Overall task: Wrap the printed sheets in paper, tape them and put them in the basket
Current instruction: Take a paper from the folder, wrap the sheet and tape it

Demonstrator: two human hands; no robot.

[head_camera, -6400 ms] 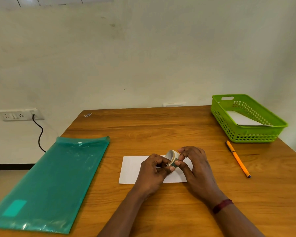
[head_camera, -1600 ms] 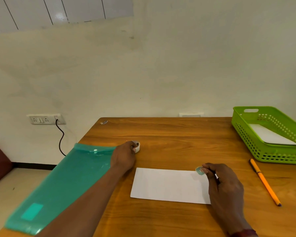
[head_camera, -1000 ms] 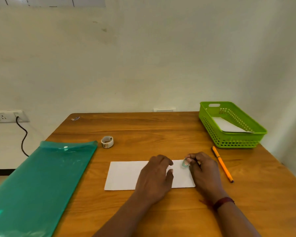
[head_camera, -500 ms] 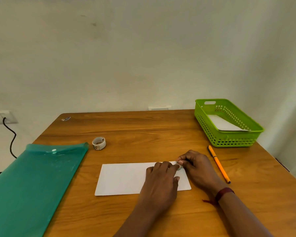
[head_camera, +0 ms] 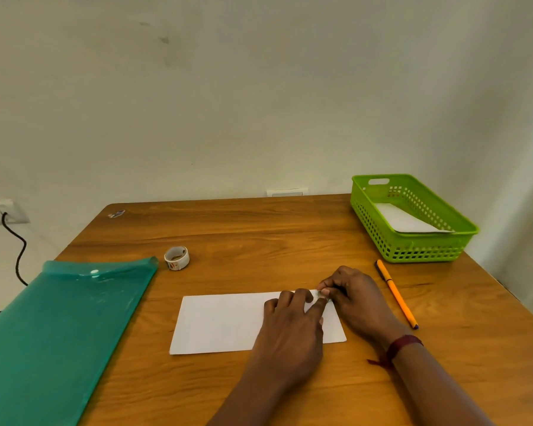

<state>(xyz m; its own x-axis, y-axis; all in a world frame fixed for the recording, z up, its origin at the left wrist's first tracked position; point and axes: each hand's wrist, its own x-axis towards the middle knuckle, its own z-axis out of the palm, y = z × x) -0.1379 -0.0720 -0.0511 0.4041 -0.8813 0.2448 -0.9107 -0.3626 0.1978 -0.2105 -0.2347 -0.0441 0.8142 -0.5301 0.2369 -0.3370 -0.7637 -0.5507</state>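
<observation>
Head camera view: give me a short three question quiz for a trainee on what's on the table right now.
1. True or false: the tape roll lies on the table, touching neither hand.
2. What lies just right of the wrapped packet, nearer than the green basket? A) scissors B) orange pen C) stapler
3. Which hand pinches the piece of tape at the packet's far right corner?
Key: 1 true; 2 B; 3 the right hand, while the left hand presses on the packet.
</observation>
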